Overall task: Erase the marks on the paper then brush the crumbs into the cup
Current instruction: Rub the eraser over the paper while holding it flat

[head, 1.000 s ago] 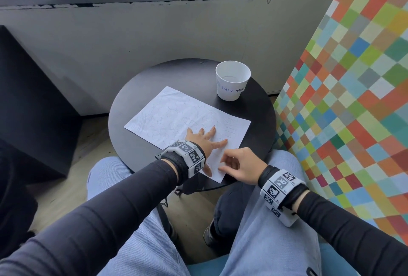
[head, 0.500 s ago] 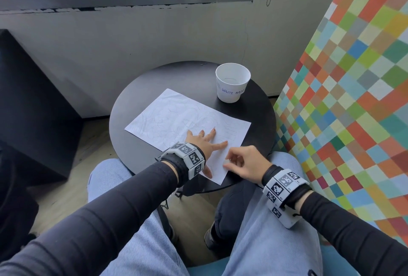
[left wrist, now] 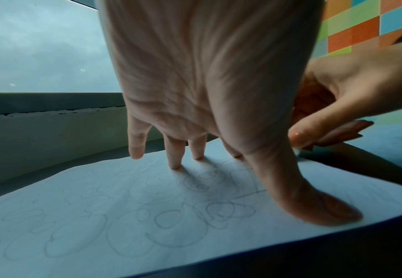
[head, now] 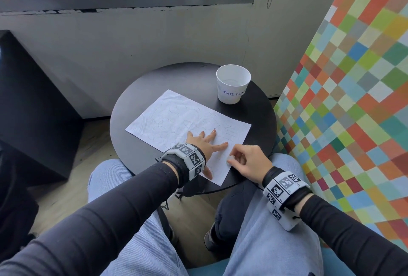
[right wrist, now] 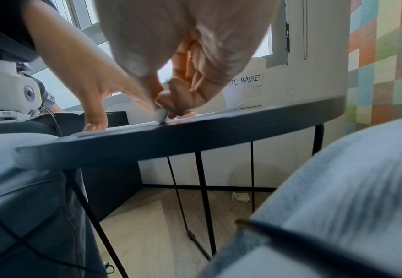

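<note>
A white sheet of paper [head: 176,119] with faint pencil loops [left wrist: 166,220] lies on the round black table [head: 141,99]. My left hand [head: 205,141] lies flat on the sheet's near part, fingers spread [left wrist: 314,206], and presses it down. My right hand [head: 242,158] pinches a small white eraser [head: 230,158] between thumb and fingers, its tip on the paper at the near right edge [right wrist: 160,115]. The white paper cup [head: 233,87] labelled WASTE BASKET stands upright at the table's far right, apart from both hands.
A wall of coloured squares [head: 353,99] runs close along the right. A dark cabinet [head: 33,110] stands to the left and a grey wall under a window behind. My knees in jeans [head: 265,242] sit under the table's near edge.
The right hand with the eraser has shifted slightly right and toward me along the paper's near edge. The left hand stays pressed on the sheet.
</note>
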The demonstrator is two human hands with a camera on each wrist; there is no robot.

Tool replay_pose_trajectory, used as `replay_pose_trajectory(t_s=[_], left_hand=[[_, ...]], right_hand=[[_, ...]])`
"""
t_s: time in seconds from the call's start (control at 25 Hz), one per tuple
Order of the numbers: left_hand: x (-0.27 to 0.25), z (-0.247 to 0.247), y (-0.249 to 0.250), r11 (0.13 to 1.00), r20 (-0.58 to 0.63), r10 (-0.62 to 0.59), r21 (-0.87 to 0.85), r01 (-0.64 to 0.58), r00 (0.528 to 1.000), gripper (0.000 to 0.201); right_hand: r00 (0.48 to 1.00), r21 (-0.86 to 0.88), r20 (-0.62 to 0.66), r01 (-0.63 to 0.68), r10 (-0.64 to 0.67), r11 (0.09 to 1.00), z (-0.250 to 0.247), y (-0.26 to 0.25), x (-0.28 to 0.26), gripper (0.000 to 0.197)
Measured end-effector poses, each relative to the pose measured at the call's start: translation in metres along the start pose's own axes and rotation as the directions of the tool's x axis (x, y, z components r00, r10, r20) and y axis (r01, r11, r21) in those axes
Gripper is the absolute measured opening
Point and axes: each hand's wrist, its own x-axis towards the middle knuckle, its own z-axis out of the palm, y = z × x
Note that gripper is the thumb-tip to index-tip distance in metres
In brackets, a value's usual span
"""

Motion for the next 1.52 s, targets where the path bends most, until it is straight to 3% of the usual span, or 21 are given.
replay_pose_trajectory(t_s=[0.12,0.28,0.4,0.56,0.68,0.8,0.96,1.08,1.24,1.36,1.52], left_hand=[[-0.0001,0.0007,0.0002,1.0,0.002,-0.004,0.004,0.004,1.0,0.122],[-0.0001,0.0003,-0.0001,1.0,0.002,0.001,-0.001,-0.001,1.0,0.122],[-0.0001,0.0,0.0005,1.0,0.002,-0.002,0.006,0.002,1.0,0.121],[0.0012,0.0004,-0.0004,1.0,0.006,0.0,-0.005,0.0,1.0,0.122],[0.0006,0.0003,0.0002,1.0,0.009,-0.003,0.002,0.003,1.0,0.122],[0.0004,-0.0008,0.0001,1.0,0.007,0.003,-0.006,-0.003,1.0,0.121],[-0.0006,-0.0005,0.0005,1.0,0.013,-0.001,0.002,0.001,1.0,0.122],[0.0003,-0.0014,0.0001,1.0,0.013,0.004,-0.006,-0.004,1.0,0.121],[0.0001,-0.0008,0.0004,1.0,0.014,-0.001,0.004,0.001,1.0,0.121],[0.0011,-0.0006,0.0,1.0,0.017,0.003,-0.003,-0.003,1.0,0.121],[0.0002,-0.0007,0.0004,1.0,0.025,-0.005,0.016,0.004,1.0,0.121]], right_hand=[[0.986,0.035,0.161,0.044,-0.049,0.998,0.0022,-0.0037,-0.0035,0.012],[1.0,-0.035,-0.023,0.004,-0.005,0.999,-0.0035,0.0003,0.0009,0.008],[0.987,0.021,0.152,0.043,-0.046,0.999,-0.0013,-0.0035,-0.0035,0.009],[1.0,0.0,0.0,0.006,-0.006,1.0,-0.0027,-0.0007,0.0002,0.008],[0.986,0.032,0.157,0.051,-0.055,0.998,0.0009,-0.0047,-0.0028,0.007],[1.0,-0.029,-0.004,0.031,-0.031,0.999,-0.0021,-0.0014,0.0013,0.006],[0.98,0.022,0.186,0.074,-0.077,0.997,0.0008,-0.0042,-0.0029,0.006],[1.0,-0.021,0.007,0.03,-0.03,0.999,-0.0023,0.0002,0.0006,0.005],[0.975,0.011,0.196,0.108,-0.109,0.994,0.0027,-0.0049,-0.0026,0.007],[0.994,-0.024,0.064,0.093,-0.092,0.995,0.0024,-0.0024,0.0013,0.008],[0.972,-0.004,0.174,0.161,-0.158,0.987,0.005,-0.0051,0.0004,0.009]])
